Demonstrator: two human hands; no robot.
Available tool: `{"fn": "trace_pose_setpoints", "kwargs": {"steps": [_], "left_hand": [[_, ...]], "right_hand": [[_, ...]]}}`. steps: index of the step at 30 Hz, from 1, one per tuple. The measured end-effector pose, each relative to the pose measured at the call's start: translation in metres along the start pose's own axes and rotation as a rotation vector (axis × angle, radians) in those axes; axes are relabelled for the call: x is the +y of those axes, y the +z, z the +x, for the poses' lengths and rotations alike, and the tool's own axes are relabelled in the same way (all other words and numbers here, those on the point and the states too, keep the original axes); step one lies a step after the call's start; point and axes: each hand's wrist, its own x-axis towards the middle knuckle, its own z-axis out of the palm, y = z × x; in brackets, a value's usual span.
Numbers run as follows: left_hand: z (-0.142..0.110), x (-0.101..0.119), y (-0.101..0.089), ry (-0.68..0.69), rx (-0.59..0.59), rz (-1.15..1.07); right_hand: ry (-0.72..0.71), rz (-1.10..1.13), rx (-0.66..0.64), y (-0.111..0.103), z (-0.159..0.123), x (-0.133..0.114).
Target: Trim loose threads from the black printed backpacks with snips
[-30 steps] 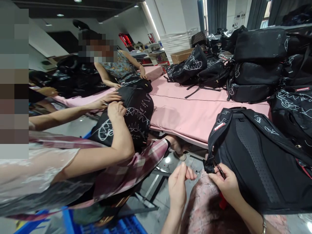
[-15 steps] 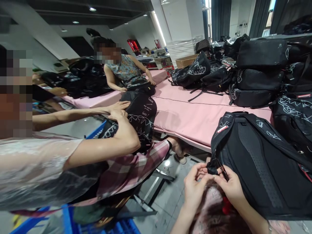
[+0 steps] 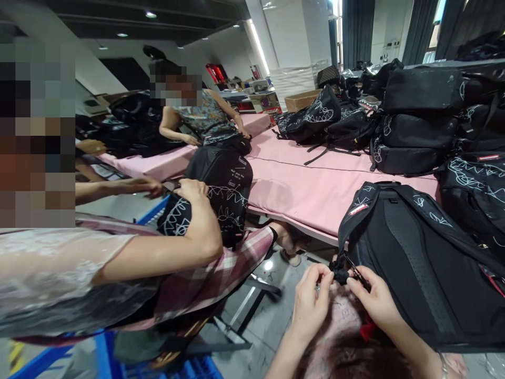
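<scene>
A black backpack (image 3: 398, 263) lies with its padded back and shoulder straps upward at the table's near right edge. Beside its left strap, my left hand (image 3: 311, 297) pinches the bunched end of a black strap (image 3: 340, 275). My right hand (image 3: 373, 295) is closed around a slim dark tool (image 3: 358, 275) that looks like thread snips, its fingertips touching the same strap end. Both hands are above my lap, close together. The tool's tips are partly hidden against the black fabric.
A pink-covered table (image 3: 292, 184) runs ahead. Black backpacks (image 3: 420, 129) are stacked at the right. On the left, a co-worker (image 3: 165, 247) handles a printed black backpack (image 3: 221, 189); another person (image 3: 207, 113) stands farther back. Blue crates (image 3: 197, 366) are on the floor.
My left fingers have shifted their pinch and drawn slightly apart from my right hand on the strap end. The co-worker's far hand has moved left, away from the printed backpack.
</scene>
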Motion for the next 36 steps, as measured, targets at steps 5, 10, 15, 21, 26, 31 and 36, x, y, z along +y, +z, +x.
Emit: {"fn": "trace_pose_setpoints", "kwargs": {"steps": [5,10,15,21,26,31,36], "left_hand": [[0.003,-0.001,0.006,-0.153,-0.003,-0.292],[0.005,-0.002,0.008,-0.136,-0.009,-0.294],[0.004,-0.002,0.006,-0.053,-0.014,-0.183],[0.002,0.004,0.001,-0.013,-0.062,-0.167],[0.033,-0.001,-0.003,-0.146,-0.009,-0.487],[0.110,-0.005,0.008,-0.435,-0.105,-0.729],[0.133,0.006,0.046,-0.573,-0.438,-0.881]], "right_hand": [[-0.124,-0.351,0.036,-0.019,-0.004,-0.018],[-0.299,-0.581,-0.101,-0.036,-0.002,-0.035],[-0.357,-0.668,-0.135,-0.039,0.004,-0.048],[-0.318,-0.557,-0.178,-0.043,0.010,-0.051],[-0.183,-0.351,-0.139,-0.050,0.007,-0.040],[-0.011,-0.017,0.030,-0.063,0.014,-0.015],[0.046,0.115,0.172,-0.078,0.022,-0.009]]}}
